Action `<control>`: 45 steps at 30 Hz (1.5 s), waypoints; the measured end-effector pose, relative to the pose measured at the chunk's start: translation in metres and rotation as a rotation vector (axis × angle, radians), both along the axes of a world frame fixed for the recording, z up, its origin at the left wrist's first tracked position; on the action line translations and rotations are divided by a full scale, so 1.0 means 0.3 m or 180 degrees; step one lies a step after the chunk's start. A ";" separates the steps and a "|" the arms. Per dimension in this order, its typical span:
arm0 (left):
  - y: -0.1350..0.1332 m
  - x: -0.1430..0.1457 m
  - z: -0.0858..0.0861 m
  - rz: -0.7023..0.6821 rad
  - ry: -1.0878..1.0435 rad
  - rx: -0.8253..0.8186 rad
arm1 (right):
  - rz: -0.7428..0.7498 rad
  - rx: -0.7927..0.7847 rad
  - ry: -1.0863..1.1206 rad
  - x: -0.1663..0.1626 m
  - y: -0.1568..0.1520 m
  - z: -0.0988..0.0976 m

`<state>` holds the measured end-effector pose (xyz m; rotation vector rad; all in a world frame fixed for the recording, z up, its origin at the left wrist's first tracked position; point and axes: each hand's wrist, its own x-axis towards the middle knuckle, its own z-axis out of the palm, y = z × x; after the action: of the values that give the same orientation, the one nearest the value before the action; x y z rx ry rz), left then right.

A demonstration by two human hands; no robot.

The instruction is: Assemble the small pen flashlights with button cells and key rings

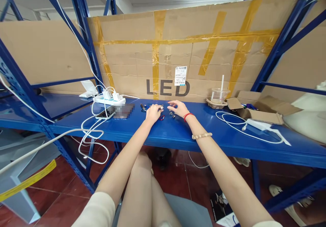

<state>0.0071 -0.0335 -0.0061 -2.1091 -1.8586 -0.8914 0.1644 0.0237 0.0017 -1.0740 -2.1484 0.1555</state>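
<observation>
My left hand [153, 114] is over the middle of the blue shelf, its fingers curled together. Whatever it may hold at the fingertips is too small to make out. Just to the right, my right hand [179, 108] hovers with thumb and fingers apart, holding nothing that I can see. Small shiny metal pieces [173, 116] lie below its fingers. A small red loop [161, 117] rests beside my left hand. Behind that hand, several small dark and blue pieces [143, 108] are partly hidden.
Left on the blue shelf [142, 132] are a white power strip [107, 100], a phone [105, 112] and tangled white cables [88, 132]. To the right stand a plastic cup with straw [219, 94] and an open cardboard box [265, 113]. A large cardboard sheet [122, 64] closes the back.
</observation>
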 end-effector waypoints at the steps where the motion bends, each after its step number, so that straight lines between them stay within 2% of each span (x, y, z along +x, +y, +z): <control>1: -0.003 -0.001 0.004 -0.0022 -0.0047 0.0053 | -0.0182 -0.0028 -0.0030 0.010 0.006 -0.001; 5: -0.015 -0.001 0.017 -0.0170 -0.0206 0.0191 | -0.0602 -0.0196 -0.0189 0.038 0.018 -0.012; 9: -0.022 0.002 0.021 -0.0368 -0.0249 0.0207 | -0.0725 -0.0382 -0.0467 0.042 0.021 -0.026; 12: -0.028 0.007 0.024 -0.0453 -0.0260 0.0238 | -0.0695 -0.0447 -0.0683 0.034 0.020 -0.033; 19: -0.047 0.014 0.035 -0.0175 -0.0420 0.0336 | -0.0519 -0.0451 -0.1002 0.026 0.017 -0.033; 32: -0.036 0.021 0.029 0.0032 -0.0125 0.0100 | -0.0425 -0.0366 -0.1011 0.027 -0.002 -0.026; 39: -0.053 0.026 0.035 0.0008 -0.0069 0.0116 | -0.0513 -0.0362 -0.0970 0.032 -0.004 -0.018; 45: -0.064 0.026 0.040 -0.0032 -0.0008 0.0136 | -0.0377 -0.0374 -0.0893 0.019 0.002 -0.028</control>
<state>0.0150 -0.0527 0.0059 -2.0948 -1.8152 -0.9279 0.1700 0.0243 -0.0069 -1.3557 -2.3377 0.0798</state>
